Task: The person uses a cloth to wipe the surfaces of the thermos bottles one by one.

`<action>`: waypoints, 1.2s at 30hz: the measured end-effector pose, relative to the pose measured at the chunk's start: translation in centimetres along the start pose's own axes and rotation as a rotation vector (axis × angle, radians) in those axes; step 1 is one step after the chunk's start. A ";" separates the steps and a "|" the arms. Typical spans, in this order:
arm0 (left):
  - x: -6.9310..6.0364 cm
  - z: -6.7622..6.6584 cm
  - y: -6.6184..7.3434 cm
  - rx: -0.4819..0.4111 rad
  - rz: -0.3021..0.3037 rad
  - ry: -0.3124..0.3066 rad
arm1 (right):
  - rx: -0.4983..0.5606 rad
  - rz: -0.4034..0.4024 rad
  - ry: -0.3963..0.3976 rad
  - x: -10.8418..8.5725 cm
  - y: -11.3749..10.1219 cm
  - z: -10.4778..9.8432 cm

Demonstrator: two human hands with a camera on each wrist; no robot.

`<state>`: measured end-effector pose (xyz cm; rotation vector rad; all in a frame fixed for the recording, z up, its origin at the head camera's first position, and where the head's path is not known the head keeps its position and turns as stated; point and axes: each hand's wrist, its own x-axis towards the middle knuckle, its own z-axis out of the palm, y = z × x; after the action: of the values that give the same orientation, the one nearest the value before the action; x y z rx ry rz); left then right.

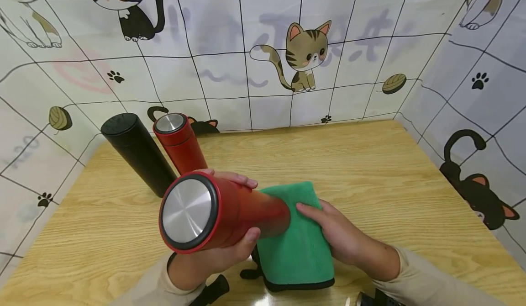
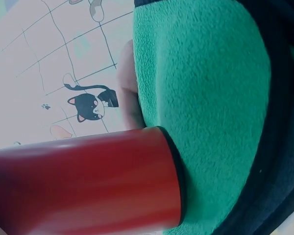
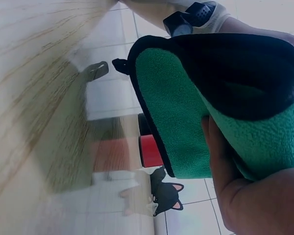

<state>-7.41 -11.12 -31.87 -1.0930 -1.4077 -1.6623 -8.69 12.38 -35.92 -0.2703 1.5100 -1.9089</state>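
My left hand (image 1: 223,258) grips a red thermos bottle (image 1: 246,208) round its body, holding it tilted above the table. Its silver lid top (image 1: 188,211) faces the head camera. The bottle's base presses against a green towel (image 1: 296,251) with a black edge, also large in the left wrist view. On the right, my right hand (image 1: 341,230) holds the folded towel, thumb on top; the right wrist view shows its fingers (image 3: 218,152) tucked into the fold.
At the back left of the wooden table (image 1: 349,160) stand a black bottle (image 1: 139,155) and a second red bottle (image 1: 181,144). Cat-patterned sheeting (image 1: 222,77) walls the table at the back and sides. A dark object (image 1: 363,299) shows at the front edge.
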 end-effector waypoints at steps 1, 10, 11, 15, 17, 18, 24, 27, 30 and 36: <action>0.1 0.1 -0.1 0.005 -0.009 0.008 | 0.004 0.001 -0.001 0.0 0.0 0.0; 0.6 0.1 -0.7 0.044 0.006 -0.014 | -0.032 -0.001 -0.027 0.5 -0.1 -0.5; 0.7 0.0 -0.8 0.046 -0.010 -0.005 | -0.045 0.004 -0.033 0.7 0.0 -0.6; 1.5 -0.5 -2.0 0.062 -0.140 0.065 | -0.119 0.047 -0.056 1.4 0.8 -1.5; 2.0 -0.8 -2.9 0.076 -0.223 0.094 | -0.186 0.070 -0.063 1.7 1.1 -2.1; 2.2 -0.9 -3.4 0.090 -0.278 0.099 | -0.222 0.081 -0.068 1.8 1.2 -2.4; 2.5 -1.6 -7.0 0.229 -0.600 0.045 | -0.371 0.119 -0.129 2.7 1.5 -4.2; 2.5 -1.5 -8.7 0.241 -0.670 -0.012 | -0.376 0.124 -0.163 3.0 1.6 -4.7; 2.3 -1.5 -10.0 0.244 -0.692 -0.046 | -0.372 0.128 -0.183 3.2 1.6 -4.8; 2.3 -1.6 -11.7 0.306 -0.722 -0.051 | -0.361 0.148 -0.178 3.4 1.6 -4.7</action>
<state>-19.17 -10.63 -34.58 -0.4695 -2.1718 -1.7926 -13.17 13.77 -39.61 -0.4622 1.6946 -1.4511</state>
